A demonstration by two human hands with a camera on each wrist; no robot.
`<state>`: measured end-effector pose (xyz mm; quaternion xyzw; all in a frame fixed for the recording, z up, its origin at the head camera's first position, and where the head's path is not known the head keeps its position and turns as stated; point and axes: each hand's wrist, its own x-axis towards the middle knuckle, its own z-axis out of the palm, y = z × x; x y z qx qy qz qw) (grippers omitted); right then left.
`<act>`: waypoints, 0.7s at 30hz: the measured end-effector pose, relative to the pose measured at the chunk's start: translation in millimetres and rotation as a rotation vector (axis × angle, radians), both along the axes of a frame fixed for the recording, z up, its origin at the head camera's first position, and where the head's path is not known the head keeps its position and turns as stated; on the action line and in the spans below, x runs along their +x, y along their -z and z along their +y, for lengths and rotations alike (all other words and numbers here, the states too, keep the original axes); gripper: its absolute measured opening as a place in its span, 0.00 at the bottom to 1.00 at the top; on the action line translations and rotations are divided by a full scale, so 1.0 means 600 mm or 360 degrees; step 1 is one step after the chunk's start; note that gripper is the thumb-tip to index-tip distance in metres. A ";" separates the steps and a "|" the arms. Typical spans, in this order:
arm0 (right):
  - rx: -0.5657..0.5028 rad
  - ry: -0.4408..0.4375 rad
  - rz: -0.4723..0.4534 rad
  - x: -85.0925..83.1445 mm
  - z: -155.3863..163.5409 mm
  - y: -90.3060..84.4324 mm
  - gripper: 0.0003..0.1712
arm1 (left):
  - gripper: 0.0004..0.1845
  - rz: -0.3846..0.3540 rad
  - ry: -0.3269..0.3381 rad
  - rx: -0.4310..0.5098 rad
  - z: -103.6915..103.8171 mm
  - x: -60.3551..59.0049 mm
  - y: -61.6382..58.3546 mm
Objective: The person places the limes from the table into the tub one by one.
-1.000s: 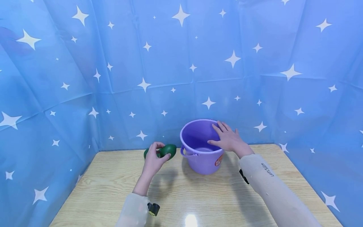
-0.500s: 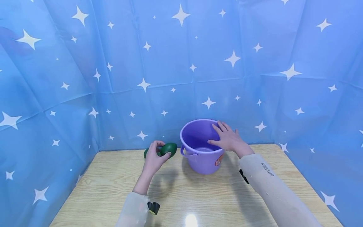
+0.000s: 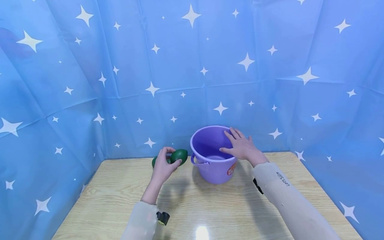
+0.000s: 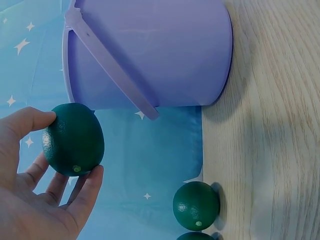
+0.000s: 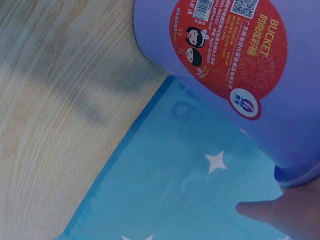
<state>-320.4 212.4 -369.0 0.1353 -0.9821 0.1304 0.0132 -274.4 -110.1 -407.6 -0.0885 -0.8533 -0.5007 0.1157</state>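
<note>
Two hands work beside the purple bucket (image 3: 213, 156) on the worktop (image 3: 210, 206): the left hand (image 3: 163, 165) pinches a green lime (image 3: 179, 156) just left of it, the right hand (image 3: 243, 147) rests flat-fingered on its rim.

Head view: looked forward and down from above the near edge of the table (image 3: 120, 186), bucket (image 3: 210, 166) at 12 o'clock, mid distance. Left wrist view: sat close and rolled sideways, table (image 4: 280, 125) at 3 o'clock, bucket (image 4: 150, 50) at 12. Right wrist view: pressed very near the bucket (image 5: 240, 65) label, table (image 5: 45, 115) at 9 o'clock. Shared by all three: bucket and table.
</note>
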 end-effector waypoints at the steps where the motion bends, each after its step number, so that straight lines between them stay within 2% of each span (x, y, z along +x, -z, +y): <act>1: -0.0001 0.0000 0.0001 0.000 0.000 0.000 0.51 | 0.22 0.0001 0.0003 0.0000 0.000 0.000 0.000; 21: -0.0002 0.0005 0.0008 -0.004 0.000 0.004 0.50 | 0.21 0.0049 0.0020 0.0009 0.006 -0.001 -0.005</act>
